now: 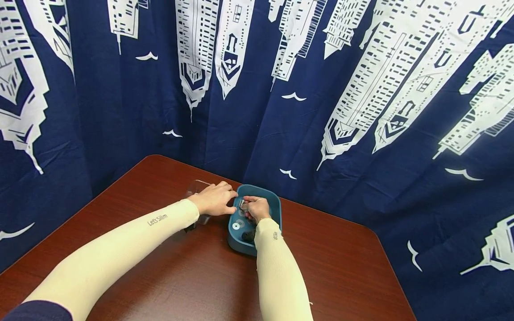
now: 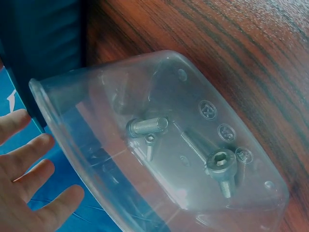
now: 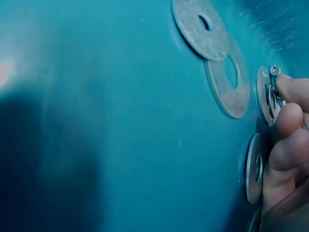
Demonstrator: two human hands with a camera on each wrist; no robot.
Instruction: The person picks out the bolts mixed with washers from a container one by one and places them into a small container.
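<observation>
My right hand [image 1: 257, 207] reaches down into a blue tray [image 1: 275, 200], fingers curled. In the right wrist view its fingertips pinch at a small socket-head screw [image 3: 275, 71] against a washer [image 3: 262, 92]. Large flat washers [image 3: 190, 24] lie overlapping on the tray floor, and another washer [image 3: 251, 179] is beside the lower fingers. My left hand [image 1: 214, 199] hovers at the tray's left rim, fingers spread, holding nothing. Beneath that wrist stands a clear plastic container [image 2: 169, 60], holding a large socket-head bolt [image 2: 221, 162], a short thick bolt [image 2: 149, 125] and a small screw [image 2: 149, 145].
Both containers stand on a brown wooden table [image 1: 192, 276], near its far edge. A dark blue curtain [image 1: 249, 129] printed with white buildings hangs right behind that edge. The clear container stands to the left of the tray, partly hidden by the left hand in the head view.
</observation>
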